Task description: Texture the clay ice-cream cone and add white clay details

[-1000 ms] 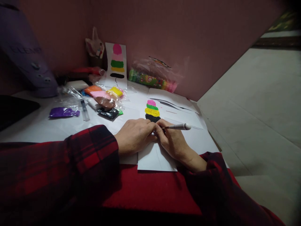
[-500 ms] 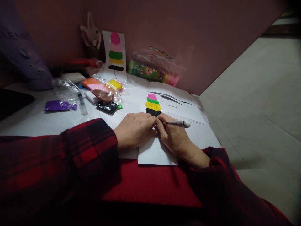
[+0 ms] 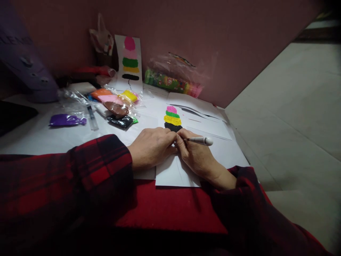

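At the near edge: smooth red surface (image 3: 176,206).
Paper sheet (image 3: 170,176): white, flat, under both hands.
Right hand (image 3: 195,156): fingers closed round a slim tool (image 3: 204,140), white, round-ended, patterned.
Left hand (image 3: 153,145): fingers curled on the sheet; any hold hidden, cannot tell.
Layered picture (image 3: 172,120): on the sheet, just beyond the fingers; rough-textured bands, black, yellow, green, pink.
Purple packet (image 3: 68,120): clear plastic, soft filling.
Purple container (image 3: 39,80): tapered, partly legible "LEM".
Upright card (image 3: 119,53): smoother coloured bands.

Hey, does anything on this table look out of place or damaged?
Two small things. A pink speck lies by itself just right of the banded picture, perhaps a stray bit. Farther back, a white sheet looks wavy along its near edge, with dark strips showing there, so it may not lie flat.
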Action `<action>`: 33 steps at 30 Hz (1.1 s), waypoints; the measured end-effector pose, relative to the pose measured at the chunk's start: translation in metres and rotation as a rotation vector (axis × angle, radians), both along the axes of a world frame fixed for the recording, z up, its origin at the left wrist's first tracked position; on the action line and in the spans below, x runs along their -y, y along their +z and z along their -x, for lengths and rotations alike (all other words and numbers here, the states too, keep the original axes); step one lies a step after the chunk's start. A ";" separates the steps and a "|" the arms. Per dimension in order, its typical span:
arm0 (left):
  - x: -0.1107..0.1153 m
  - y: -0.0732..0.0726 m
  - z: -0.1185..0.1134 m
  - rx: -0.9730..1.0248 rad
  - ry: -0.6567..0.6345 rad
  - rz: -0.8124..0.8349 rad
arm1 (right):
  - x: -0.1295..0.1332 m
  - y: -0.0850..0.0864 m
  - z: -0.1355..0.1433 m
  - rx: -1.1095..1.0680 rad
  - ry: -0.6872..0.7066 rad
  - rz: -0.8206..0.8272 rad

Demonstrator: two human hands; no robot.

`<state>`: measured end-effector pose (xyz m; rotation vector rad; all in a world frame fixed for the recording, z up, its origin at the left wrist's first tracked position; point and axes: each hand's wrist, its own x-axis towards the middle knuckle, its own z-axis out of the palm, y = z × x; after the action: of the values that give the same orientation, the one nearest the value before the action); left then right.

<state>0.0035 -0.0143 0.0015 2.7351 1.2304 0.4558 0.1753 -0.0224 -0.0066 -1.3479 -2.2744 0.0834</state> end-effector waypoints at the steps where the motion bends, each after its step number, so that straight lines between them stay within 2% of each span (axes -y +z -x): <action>1: 0.000 0.000 0.000 0.002 0.000 0.000 | 0.000 0.000 0.000 -0.003 0.000 0.002; 33: 0.001 0.000 -0.001 0.000 -0.004 -0.006 | 0.000 0.000 0.000 -0.006 0.008 -0.002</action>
<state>0.0047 -0.0148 0.0018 2.7413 1.2256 0.4601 0.1754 -0.0224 -0.0071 -1.3363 -2.2742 0.0876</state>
